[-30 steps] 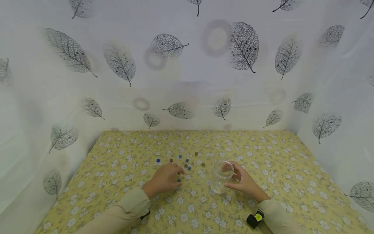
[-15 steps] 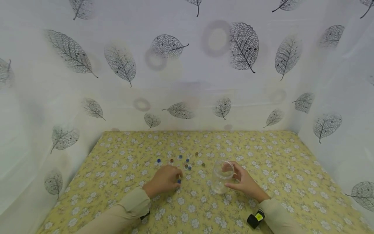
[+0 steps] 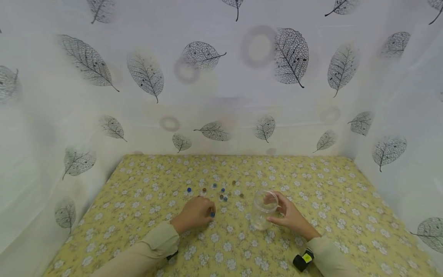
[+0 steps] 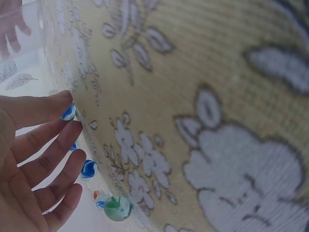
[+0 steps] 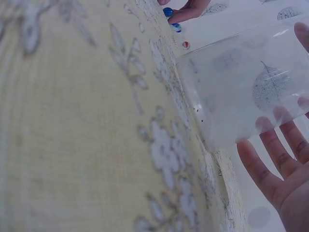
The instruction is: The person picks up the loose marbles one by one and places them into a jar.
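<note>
1. Surface: a table (image 3: 145, 192) under a yellow floral cloth, enclosed by white leaf-print curtains (image 3: 104, 96).
2. Loose marbles (image 3: 221, 192) lie scattered beyond the left hand (image 3: 194, 214); a knock would likely send them rolling.
3. The left hand lies palm-down, fingertips pinching a blue marble (image 3: 212, 214) against the cloth.
4. The right hand (image 3: 290, 216) cups a clear plastic cup (image 3: 263, 209), fingers curled round its wall; the light cup could tip.

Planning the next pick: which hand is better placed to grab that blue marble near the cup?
Left. The left hand already has its fingertips on the blue marble, while the right hand is wrapped around the clear cup, holding it on the tablecloth.
</note>
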### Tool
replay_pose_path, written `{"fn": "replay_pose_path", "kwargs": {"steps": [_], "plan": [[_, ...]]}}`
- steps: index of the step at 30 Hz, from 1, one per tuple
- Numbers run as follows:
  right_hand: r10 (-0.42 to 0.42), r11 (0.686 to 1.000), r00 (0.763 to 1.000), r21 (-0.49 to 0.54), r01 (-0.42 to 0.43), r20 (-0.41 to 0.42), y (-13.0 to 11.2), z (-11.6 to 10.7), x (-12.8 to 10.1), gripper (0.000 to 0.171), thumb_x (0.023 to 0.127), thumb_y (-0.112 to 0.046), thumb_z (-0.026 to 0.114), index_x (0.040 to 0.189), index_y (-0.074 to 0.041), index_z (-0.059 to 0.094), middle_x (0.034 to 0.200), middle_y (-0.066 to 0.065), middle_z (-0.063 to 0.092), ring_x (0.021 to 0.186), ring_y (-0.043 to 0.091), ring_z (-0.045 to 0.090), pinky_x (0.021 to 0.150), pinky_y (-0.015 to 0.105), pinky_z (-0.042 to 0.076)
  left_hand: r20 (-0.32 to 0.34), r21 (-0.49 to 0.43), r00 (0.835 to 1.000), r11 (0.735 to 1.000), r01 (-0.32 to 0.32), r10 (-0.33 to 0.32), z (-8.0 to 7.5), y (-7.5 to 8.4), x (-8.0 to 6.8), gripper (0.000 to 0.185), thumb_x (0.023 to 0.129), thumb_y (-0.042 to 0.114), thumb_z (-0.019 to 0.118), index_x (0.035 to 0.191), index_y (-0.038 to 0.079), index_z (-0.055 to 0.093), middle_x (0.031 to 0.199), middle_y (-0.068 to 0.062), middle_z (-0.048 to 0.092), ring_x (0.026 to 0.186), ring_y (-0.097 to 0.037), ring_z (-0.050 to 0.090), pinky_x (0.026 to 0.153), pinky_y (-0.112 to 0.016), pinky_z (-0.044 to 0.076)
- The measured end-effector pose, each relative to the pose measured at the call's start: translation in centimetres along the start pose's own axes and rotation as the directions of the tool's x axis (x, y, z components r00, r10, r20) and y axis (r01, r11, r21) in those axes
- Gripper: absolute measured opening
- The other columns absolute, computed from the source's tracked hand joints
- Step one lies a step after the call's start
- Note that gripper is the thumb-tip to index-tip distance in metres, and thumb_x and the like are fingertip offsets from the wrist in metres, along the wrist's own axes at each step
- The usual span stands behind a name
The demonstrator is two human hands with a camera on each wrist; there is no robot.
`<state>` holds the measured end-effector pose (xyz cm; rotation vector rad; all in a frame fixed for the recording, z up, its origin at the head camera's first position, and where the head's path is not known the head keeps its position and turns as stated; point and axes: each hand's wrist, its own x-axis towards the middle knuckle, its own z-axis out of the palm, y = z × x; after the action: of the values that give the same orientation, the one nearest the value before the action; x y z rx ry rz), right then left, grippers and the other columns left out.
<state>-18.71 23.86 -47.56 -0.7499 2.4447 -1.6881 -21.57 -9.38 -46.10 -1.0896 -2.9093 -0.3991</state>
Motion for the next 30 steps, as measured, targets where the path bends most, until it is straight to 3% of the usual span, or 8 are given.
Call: {"fn": "replay_pose_path", "kwargs": {"steps": [5, 14, 22, 30], "plan": [[-0.003, 1.0, 1.0, 0.003, 0.003, 0.005, 0.07, 0.04, 0.03, 0.065, 0.084, -0.001, 0.067, 0.14, -0.001, 0.034, 0.129, 0.023, 0.047, 0.112, 0.037, 0.054, 0.088, 0.021, 0.05, -0.008, -0.021, 1.0, 1.0, 0.003, -0.004, 0.15, -0.1, 0.06, 0.012, 0.077, 0.025, 0.078, 0.081, 0.016, 0.071, 0.068, 0.008, 0.064, 0.056, 0.001, 0.047, 0.053, -0.016, 0.04], [-0.016, 1.0, 1.0, 0.0, 0.016, 0.0, 0.42, 0.0, -0.01, 0.065, 0.084, -0.003, 0.068, 0.14, -0.001, 0.035, 0.128, 0.023, 0.048, 0.113, 0.02, 0.056, 0.089, 0.021, 0.05, -0.013, -0.031, 0.999, 0.999, 0.033, -0.033, 0.68, -0.51, 0.27, 0.009, 0.077, 0.025, 0.077, 0.08, 0.018, 0.072, 0.068, 0.009, 0.064, 0.056, 0.002, 0.049, 0.052, -0.016, 0.04], [-0.009, 1.0, 1.0, -0.005, 0.009, 0.005, 0.43, -0.05, -0.02, 0.065, 0.084, -0.003, 0.067, 0.14, 0.002, 0.034, 0.128, 0.024, 0.047, 0.112, 0.032, 0.056, 0.087, 0.024, 0.051, -0.031, -0.027, 0.999, 1.0, 0.013, -0.013, 0.36, -0.19, 0.17, 0.011, 0.076, 0.027, 0.078, 0.08, 0.017, 0.073, 0.069, 0.008, 0.066, 0.056, 0.002, 0.05, 0.052, -0.015, 0.041], [-0.019, 1.0, 1.0, -0.008, 0.019, -0.001, 0.25, 0.01, 0.01, 0.063, 0.084, -0.002, 0.068, 0.138, 0.004, 0.035, 0.128, 0.023, 0.048, 0.112, 0.018, 0.057, 0.087, 0.023, 0.051, -0.041, -0.007, 0.999, 1.0, 0.008, -0.008, 0.81, -0.26, 0.25, 0.01, 0.076, 0.028, 0.077, 0.078, 0.019, 0.074, 0.066, 0.01, 0.065, 0.055, 0.003, 0.048, 0.051, -0.014, 0.04]]}}
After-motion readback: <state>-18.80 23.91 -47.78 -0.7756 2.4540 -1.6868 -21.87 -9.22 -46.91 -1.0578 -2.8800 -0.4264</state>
